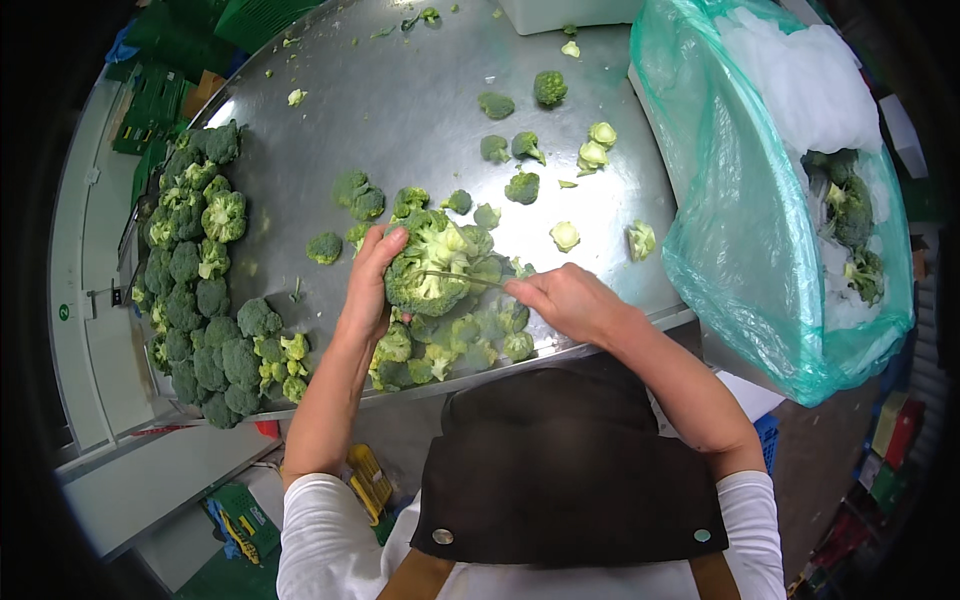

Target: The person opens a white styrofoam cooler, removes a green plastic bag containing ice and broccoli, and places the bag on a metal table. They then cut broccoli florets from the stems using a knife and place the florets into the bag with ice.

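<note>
My left hand (367, 281) grips a large head of broccoli (427, 270) from its left side, with the cut, pale stem side turned up. In my right hand (566, 300) is a knife (465, 278); its thin blade lies against the stems of that head. Below and around the head, loose broccoli florets (442, 352) lie along the near edge of the metal table (322, 135). More florets (523, 187) are scattered beyond it. Several pale cut stem pieces (565, 236) lie to the right. The knife's handle is hidden in my right hand.
Many broccoli heads (184, 285) are piled at the table's left end. On the right stands a box lined with a green plastic bag (750, 225), holding ice (802, 82) and broccoli (851, 202). A white container (570, 15) sits at the far edge. Green crates (146, 105) stand beyond the left end.
</note>
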Motion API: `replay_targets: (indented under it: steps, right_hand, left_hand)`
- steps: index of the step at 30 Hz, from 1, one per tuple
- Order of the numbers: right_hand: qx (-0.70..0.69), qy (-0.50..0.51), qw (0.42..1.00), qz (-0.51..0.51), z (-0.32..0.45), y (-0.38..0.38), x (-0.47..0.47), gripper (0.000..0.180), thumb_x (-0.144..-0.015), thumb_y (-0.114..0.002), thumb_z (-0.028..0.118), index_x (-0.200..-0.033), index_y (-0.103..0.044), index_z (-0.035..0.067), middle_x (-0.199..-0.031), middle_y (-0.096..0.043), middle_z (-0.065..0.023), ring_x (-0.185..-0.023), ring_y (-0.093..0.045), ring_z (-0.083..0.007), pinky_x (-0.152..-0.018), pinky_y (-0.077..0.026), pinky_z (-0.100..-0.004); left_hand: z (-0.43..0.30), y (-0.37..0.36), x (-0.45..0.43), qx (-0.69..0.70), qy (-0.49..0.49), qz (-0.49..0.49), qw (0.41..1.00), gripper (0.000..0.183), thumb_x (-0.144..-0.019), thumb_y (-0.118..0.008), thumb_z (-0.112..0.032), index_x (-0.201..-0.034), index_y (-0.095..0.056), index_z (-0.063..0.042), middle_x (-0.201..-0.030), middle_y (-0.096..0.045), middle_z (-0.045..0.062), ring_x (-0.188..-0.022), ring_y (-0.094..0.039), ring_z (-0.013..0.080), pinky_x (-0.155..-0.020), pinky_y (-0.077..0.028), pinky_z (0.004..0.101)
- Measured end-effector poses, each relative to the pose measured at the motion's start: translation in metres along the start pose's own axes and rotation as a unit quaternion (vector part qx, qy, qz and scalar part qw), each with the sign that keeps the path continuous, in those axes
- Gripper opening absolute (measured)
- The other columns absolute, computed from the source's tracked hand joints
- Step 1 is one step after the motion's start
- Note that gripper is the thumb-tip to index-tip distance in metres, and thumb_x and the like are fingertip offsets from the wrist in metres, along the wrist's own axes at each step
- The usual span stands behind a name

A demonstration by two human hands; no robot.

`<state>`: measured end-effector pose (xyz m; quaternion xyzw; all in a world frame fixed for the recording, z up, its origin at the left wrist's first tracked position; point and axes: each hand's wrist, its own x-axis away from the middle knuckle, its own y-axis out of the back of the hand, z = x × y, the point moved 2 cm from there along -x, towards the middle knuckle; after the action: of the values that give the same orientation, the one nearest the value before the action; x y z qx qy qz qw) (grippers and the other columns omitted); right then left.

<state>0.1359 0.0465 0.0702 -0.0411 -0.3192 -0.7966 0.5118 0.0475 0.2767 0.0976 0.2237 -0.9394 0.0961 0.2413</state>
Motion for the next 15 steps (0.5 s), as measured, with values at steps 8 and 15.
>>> replay_targets:
  steps: [8, 15]
  right_hand:
    - [-0.188, 0.004, 0.981, -0.036, -0.011, -0.044, -0.01, 0.067, -0.101, -0.039, 0.046, -0.055, -0.043, -0.003, -0.048, -0.037, -0.0061, -0.045, -0.033, -0.0166, -0.047, -0.037, -0.0349]
    - [-0.482, -0.222, 0.826, 0.192, 0.01, -0.033, 0.001, 0.061, -0.098, -0.033, 0.059, -0.066, -0.044, 0.008, -0.05, -0.034, 0.0017, -0.035, -0.031, -0.0083, -0.033, -0.028, -0.0254]
  left_hand:
    - [0.019, -0.002, -0.01, 0.182, 0.096, 0.025, 0.978, 0.047, -0.093, -0.048, -0.051, -0.108, -0.06, -0.008, -0.084, -0.067, 0.009, -0.057, -0.063, 0.0185, -0.033, -0.04, 0.0313]
    - [0.028, 0.003, -0.027, 0.145, -0.04, -0.076, 0.986, 0.05, -0.094, -0.046, -0.052, -0.107, -0.06, -0.006, -0.086, -0.068, 0.009, -0.063, -0.065, 0.0184, -0.038, -0.045, 0.0305]
